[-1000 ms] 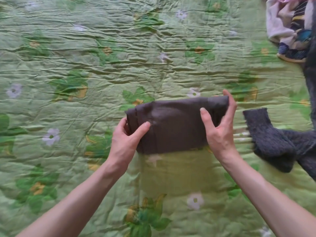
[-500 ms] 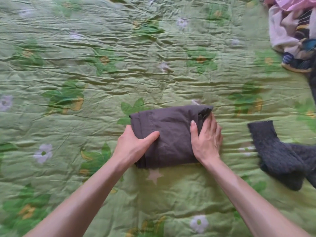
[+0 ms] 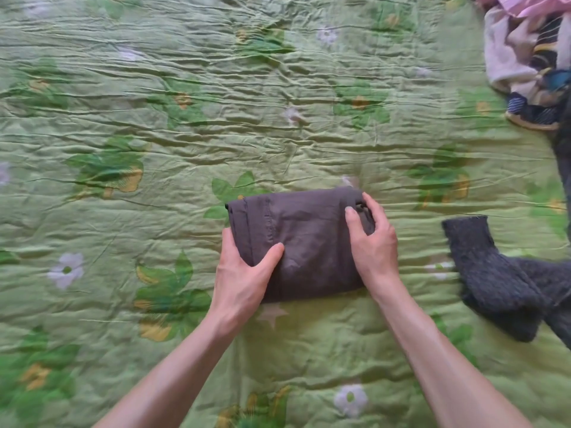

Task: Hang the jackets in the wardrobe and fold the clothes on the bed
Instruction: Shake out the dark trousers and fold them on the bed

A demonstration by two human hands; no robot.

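Observation:
A dark brown garment (image 3: 304,230), folded into a small rectangle, lies on the green flowered bedspread (image 3: 216,118) in the middle of the view. My left hand (image 3: 244,276) grips its near left corner, thumb on top and fingers under the edge. My right hand (image 3: 372,242) holds the right end, with the fingers curled round the folded edge. A dark grey knitted sweater (image 3: 500,282) lies unfolded to the right, one sleeve pointing toward the brown garment.
A heap of mixed clothes (image 3: 531,57), pink, beige and striped navy, sits at the top right corner of the bed. The quilted bedspread stretches wrinkled to the left and far side.
The brown garment was held up as a wider fold, then folded narrower and laid flat. My right hand went from pressing flat on its right end to curling round that edge.

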